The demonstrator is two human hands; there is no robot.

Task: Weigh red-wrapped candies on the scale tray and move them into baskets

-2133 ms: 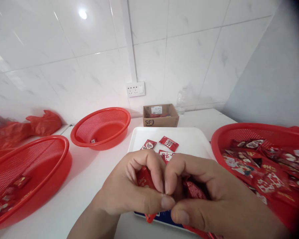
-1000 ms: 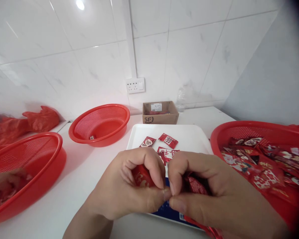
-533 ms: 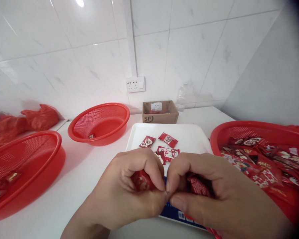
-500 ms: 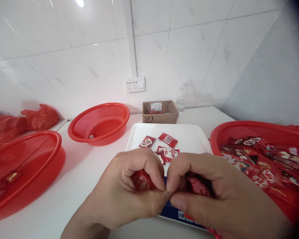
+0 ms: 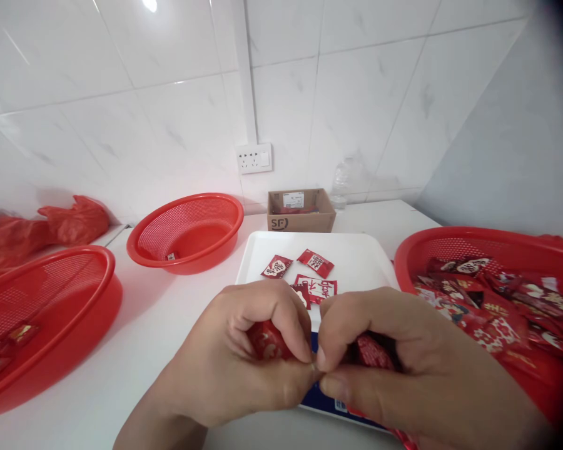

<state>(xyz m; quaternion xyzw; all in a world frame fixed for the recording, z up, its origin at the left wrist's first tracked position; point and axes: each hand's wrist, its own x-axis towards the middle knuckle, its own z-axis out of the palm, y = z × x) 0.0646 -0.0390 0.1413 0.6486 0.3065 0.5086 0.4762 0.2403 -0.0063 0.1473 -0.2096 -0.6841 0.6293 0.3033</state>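
My left hand (image 5: 244, 356) is closed round a small red candy packet (image 5: 267, 340), thumb and forefinger pinched. My right hand (image 5: 403, 369) is closed on another red packet (image 5: 373, 353), its fingertips meeting those of the left. Both hands hover over the near edge of a white tray (image 5: 361, 259). On the tray lie three loose red packets (image 5: 315, 263). A blue edge shows under my hands.
A red mesh basket (image 5: 450, 240) full of red candy packets stands on the right. A near-empty red basket (image 5: 187, 231) sits behind on the left, another (image 5: 51, 300) at far left holds a few sweets. A cardboard box (image 5: 301, 215), a plastic bottle (image 5: 341, 187) and red bags (image 5: 70, 219) stand by the tiled wall.
Another person's hand that reached into the far-left basket one second ago is gone. My hands stay pinched together, shifting only slightly.
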